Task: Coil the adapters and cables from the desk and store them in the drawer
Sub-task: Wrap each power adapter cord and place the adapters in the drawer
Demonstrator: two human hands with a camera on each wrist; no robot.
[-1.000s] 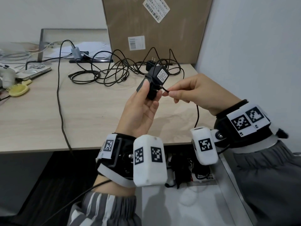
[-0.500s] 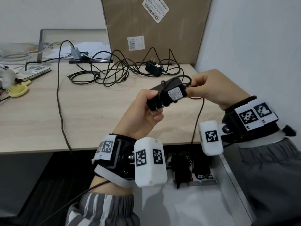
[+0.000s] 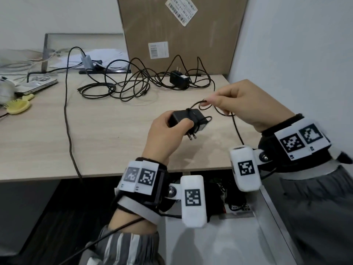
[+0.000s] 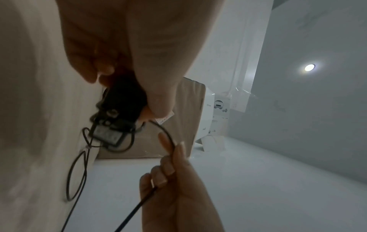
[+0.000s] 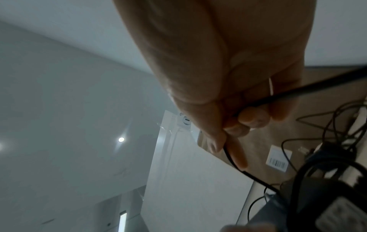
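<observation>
My left hand (image 3: pixel 168 131) grips a black power adapter (image 3: pixel 188 119) above the desk, its two prongs pointing down toward me. A turn of its thin black cable (image 3: pixel 205 105) lies across the adapter's top. My right hand (image 3: pixel 238 100) pinches that cable a little to the right and above; the rest of the cable hangs off the desk edge. The left wrist view has the adapter (image 4: pixel 117 113) under my thumb and the cable (image 4: pixel 168 136) in my right fingers. A second black adapter (image 3: pixel 178 79) lies in a tangle of black cables (image 3: pixel 124 87) at the desk's back. The open white drawer (image 3: pixel 271 207) sits below.
A large cardboard box (image 3: pixel 181 31) leans on the wall behind the tangle. A yellow brush (image 3: pixel 18 107) and a white device (image 3: pixel 34 84) lie at the far left. One long dark cable (image 3: pixel 67 121) runs off the desk's front edge. The drawer holds dark coiled items (image 3: pixel 235 197).
My left hand has turned the adapter so its prongs point down and moved it left. My right hand has carried the cable up over the adapter, laying a turn across it.
</observation>
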